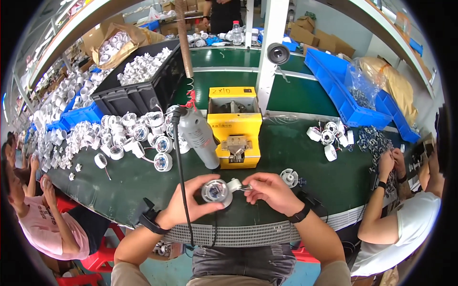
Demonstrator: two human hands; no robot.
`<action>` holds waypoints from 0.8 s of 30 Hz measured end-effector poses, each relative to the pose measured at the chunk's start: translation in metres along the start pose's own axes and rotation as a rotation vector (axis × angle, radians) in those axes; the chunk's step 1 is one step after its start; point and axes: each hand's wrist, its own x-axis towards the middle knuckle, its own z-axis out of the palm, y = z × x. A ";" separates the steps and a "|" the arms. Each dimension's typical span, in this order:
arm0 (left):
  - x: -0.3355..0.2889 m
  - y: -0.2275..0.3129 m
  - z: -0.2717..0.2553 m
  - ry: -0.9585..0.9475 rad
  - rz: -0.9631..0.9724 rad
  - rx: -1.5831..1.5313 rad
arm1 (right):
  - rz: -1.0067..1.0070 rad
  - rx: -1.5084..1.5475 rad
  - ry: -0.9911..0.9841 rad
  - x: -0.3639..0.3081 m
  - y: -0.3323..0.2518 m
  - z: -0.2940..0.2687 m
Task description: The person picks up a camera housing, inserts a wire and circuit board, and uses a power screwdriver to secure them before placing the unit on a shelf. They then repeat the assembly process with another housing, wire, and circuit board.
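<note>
Near the front edge of the green bench, my left hand [193, 198] is curled round a round white plastic housing [215, 190] with a circuit board inside. A small white neck [234, 185] sticks out of its right side. My right hand [270, 190] pinches thin wires [245, 188] that run from that neck. Just beyond my right hand lies a white round part [289, 178], with a small dark piece [302, 181] beside it. A grey cylindrical power tool [198, 136] hangs beyond my left hand, its black cable [180, 176] crossing in front of my left wrist.
A yellow machine [235, 126] stands straight ahead. Piled white housings [138, 128] and a black crate [136, 93] fill the left. At the right are more housings [329, 136], dark small parts [374, 145], a blue bin [350, 109] and a co-worker's hands [391, 159]. Another person sits left.
</note>
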 end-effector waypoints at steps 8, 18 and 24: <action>0.009 -0.007 0.009 0.128 0.483 0.460 | 0.051 0.027 0.130 -0.005 -0.003 -0.002; 0.006 -0.014 0.005 0.120 0.415 0.456 | 0.081 0.002 0.095 -0.001 -0.002 0.001; 0.009 -0.012 0.005 0.123 0.409 0.447 | 0.071 -0.021 0.068 0.001 -0.004 -0.002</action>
